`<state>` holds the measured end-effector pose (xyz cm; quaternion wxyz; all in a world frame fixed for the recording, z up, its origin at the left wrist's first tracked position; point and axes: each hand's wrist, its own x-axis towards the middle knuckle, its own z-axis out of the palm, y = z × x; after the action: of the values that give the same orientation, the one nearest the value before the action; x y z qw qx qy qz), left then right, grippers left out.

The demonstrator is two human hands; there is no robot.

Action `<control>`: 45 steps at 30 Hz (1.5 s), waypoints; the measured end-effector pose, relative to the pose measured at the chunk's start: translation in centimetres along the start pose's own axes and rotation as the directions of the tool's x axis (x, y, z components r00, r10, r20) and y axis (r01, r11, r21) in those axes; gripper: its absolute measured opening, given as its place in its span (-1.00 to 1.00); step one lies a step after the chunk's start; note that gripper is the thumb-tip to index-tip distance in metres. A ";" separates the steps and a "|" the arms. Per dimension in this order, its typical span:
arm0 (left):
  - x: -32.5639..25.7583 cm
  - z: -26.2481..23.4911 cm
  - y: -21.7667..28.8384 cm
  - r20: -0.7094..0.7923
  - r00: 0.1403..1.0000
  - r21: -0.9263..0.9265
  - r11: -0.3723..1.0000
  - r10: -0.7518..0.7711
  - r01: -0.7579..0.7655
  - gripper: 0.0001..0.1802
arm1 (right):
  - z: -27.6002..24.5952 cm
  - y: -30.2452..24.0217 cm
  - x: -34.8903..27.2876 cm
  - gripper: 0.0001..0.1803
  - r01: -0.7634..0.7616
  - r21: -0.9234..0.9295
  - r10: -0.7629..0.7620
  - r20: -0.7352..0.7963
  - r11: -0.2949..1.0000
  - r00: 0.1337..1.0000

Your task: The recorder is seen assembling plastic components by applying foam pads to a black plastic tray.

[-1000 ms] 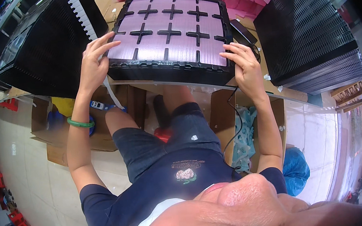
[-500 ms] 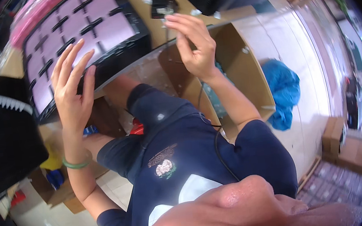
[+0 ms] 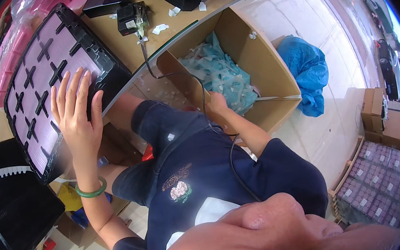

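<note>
From afar I've got the left hand (image 3: pixel 78 111), fingers apart, over the tray (image 3: pixel 105 59) on the table (image 3: pixel 163 11), apparently steadying it, and the right hand (image 3: pixel 216 103), grip too hidden to tell, down at the box (image 3: pixel 268 63) of scraps (image 3: pixel 221 75), tucked close presumably for easy reach.

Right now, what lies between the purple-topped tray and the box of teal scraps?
A bare strip of table and a black cable, in the head view.
</note>
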<state>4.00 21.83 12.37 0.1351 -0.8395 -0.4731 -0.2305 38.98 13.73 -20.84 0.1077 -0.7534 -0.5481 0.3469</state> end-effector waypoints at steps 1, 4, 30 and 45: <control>0.1 0.0 0.0 -0.015 1.000 -0.013 1.000 -0.013 0.013 -0.60 | 0.3 0.1 -0.1 -0.47 -0.004 0.010 0.004 0.001 1.000 1.000; 0.1 -0.1 0.3 -0.003 1.000 -0.020 0.999 -0.027 0.027 -0.63 | 0.9 0.9 -0.3 -0.73 0.136 -0.071 -0.142 -0.087 0.988 0.986; -0.6 0.3 -0.8 -0.072 0.995 -0.127 0.988 0.075 -0.084 -0.67 | -7.0 7.2 -13.1 -0.65 -0.137 0.190 0.196 -0.339 0.972 0.920; -0.3 0.0 -0.1 -0.068 0.995 -0.093 0.993 0.071 -0.078 -0.68 | -19.7 13.9 -4.8 -0.66 -0.178 -0.124 0.062 -0.626 0.976 0.778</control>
<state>3.73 21.65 12.20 0.1184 -0.8542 -0.4253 -0.2748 61.31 8.52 -11.95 0.1919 -0.8652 -0.4618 0.0375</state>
